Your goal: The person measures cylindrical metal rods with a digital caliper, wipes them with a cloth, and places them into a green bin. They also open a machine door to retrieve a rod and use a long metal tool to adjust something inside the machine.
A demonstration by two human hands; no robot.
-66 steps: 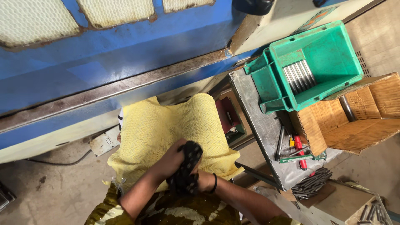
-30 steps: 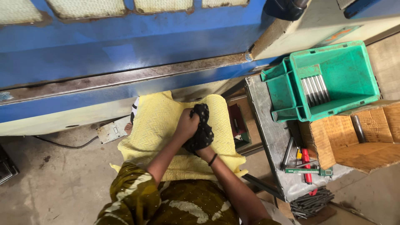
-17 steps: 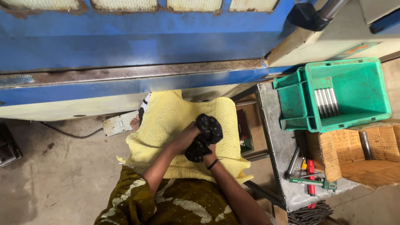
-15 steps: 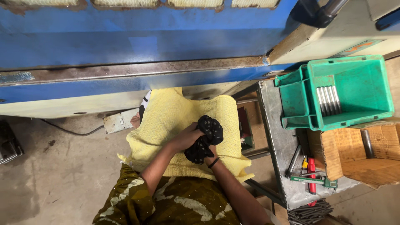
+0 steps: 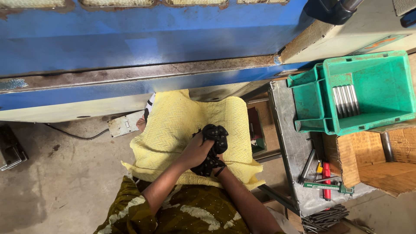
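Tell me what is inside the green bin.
The green plastic bin holds a row of grey metal rods lying side by side against its left wall. The rest of its floor shows bare; its front compartment looks empty.

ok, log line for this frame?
left hand: holds black cloth | right hand: hidden under cloth | yellow towel below | green bin at right

Workshop, blue machine frame, green parts bin, tools on metal bench

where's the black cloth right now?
Head view, centre: the black cloth is bunched between the left hand and right hand, over the yellow towel on the lap, left of the metal table.
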